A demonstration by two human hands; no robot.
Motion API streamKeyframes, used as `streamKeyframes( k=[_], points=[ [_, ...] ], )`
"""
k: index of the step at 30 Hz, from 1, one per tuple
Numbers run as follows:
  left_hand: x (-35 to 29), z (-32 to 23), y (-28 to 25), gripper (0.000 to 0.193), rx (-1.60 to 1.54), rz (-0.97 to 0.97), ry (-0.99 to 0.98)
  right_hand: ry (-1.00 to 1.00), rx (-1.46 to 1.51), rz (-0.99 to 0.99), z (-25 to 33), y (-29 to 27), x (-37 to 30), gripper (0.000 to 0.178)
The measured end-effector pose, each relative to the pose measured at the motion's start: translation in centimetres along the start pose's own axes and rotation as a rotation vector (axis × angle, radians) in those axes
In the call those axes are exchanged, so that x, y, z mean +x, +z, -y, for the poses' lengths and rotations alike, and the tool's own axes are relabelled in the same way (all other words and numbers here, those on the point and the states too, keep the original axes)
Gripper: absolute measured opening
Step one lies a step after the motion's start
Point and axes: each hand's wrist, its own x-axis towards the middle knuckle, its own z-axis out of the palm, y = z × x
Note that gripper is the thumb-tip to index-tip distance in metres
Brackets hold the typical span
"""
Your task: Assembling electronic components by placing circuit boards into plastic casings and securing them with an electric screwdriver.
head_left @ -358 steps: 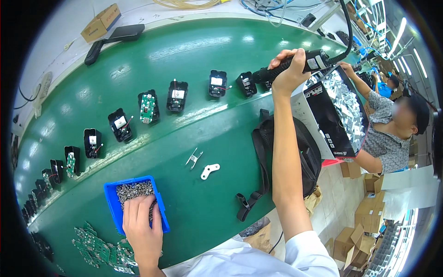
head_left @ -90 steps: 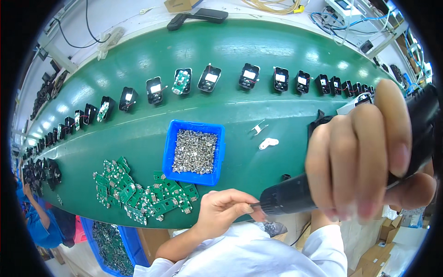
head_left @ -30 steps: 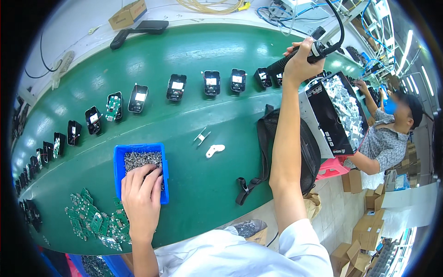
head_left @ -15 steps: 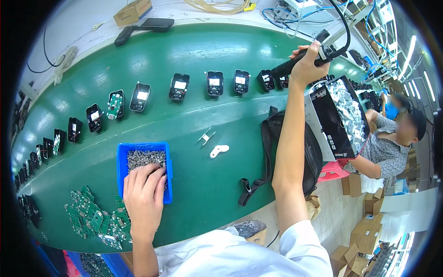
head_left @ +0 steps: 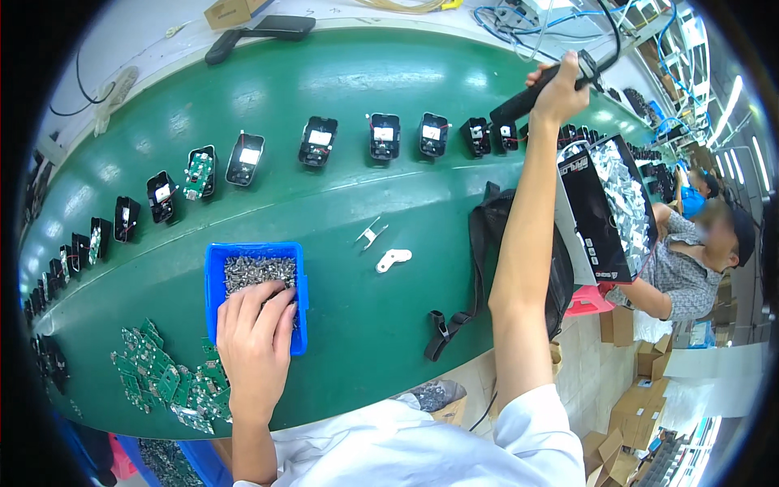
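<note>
My left hand [head_left: 254, 345] reaches into a blue bin [head_left: 213, 280] of small metal screws [head_left: 250, 271]. Its fingers are curled together among them, with the fingertips partly hidden. At the far right, my right hand [head_left: 560, 93] is wrapped round a black corded electric screwdriver [head_left: 517, 104]. The tool slants down to the left, its front end close to black housings [head_left: 475, 136] in the row. I cannot tell whether its tip touches one. A white angled plastic piece [head_left: 393, 260] and a small metal bracket [head_left: 371, 233] lie right of the bin.
Several open black housings [head_left: 318, 141] curve across the green table [head_left: 341, 195]. Green circuit boards [head_left: 166, 377] are heaped left of the bin. A black bag [head_left: 492, 219] and a box of white parts [head_left: 588, 219] stand at the right, beside a seated co-worker [head_left: 690, 264].
My right hand and the screwdriver have moved slightly up and to the right. The left hand stays in the screw bin. The whole view has shifted a little.
</note>
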Motion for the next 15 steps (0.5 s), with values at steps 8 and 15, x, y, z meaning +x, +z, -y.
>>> streamKeyframes(
  k=[8, 15],
  points=[
    [0.0, 0.5, 0.5, 0.015, -0.016, 0.011, 0.000, 0.076, 0.004, 0.022, -2.3, -0.5, 1.8, 0.043],
    [0.0, 1.2, 0.8, 0.017, -0.011, 0.019, 0.001, 0.114, 0.037, 0.053, -3.2, 0.3, 1.7, 0.045]
  ],
)
